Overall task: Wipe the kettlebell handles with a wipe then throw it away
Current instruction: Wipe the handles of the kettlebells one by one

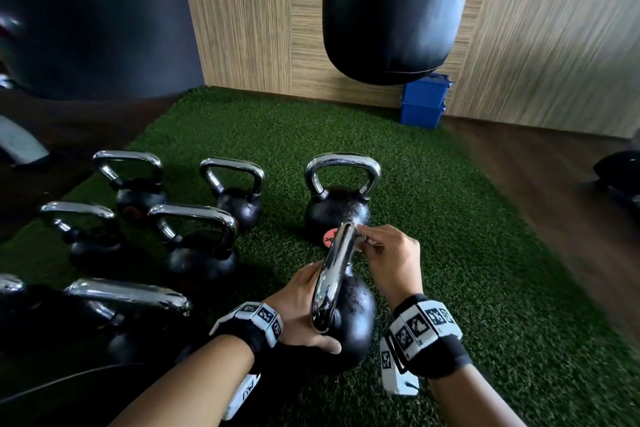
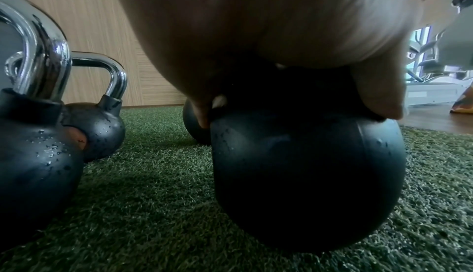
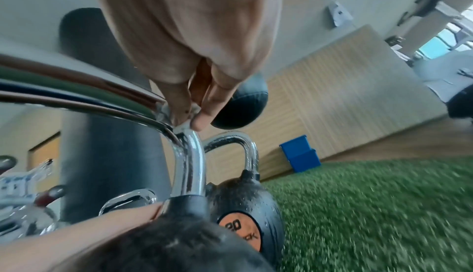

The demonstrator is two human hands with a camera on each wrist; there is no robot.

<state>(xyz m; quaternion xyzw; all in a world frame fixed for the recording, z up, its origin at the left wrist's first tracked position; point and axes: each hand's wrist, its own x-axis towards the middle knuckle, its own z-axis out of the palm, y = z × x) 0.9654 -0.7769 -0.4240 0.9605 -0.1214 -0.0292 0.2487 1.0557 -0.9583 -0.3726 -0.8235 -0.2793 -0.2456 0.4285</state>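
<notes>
A black kettlebell (image 1: 353, 319) with a chrome handle (image 1: 334, 274) stands on the green turf close in front of me. My left hand (image 1: 304, 308) grips its body just under the handle, fingers curled around the top of the ball (image 2: 307, 175). My right hand (image 1: 384, 256) pinches a small pale wipe (image 1: 363, 239) against the far bend of the handle (image 3: 189, 155); the wipe (image 3: 179, 122) is mostly hidden by my fingers (image 3: 202, 118).
Another kettlebell (image 1: 337, 201) with an orange 20 label (image 3: 239, 230) stands just beyond. Several more kettlebells (image 1: 197, 246) crowd the left. A black punching bag (image 1: 394, 7) hangs ahead, a blue bin (image 1: 424, 104) stands by the wood wall, and dark floor lies to the right of the turf (image 1: 485, 253).
</notes>
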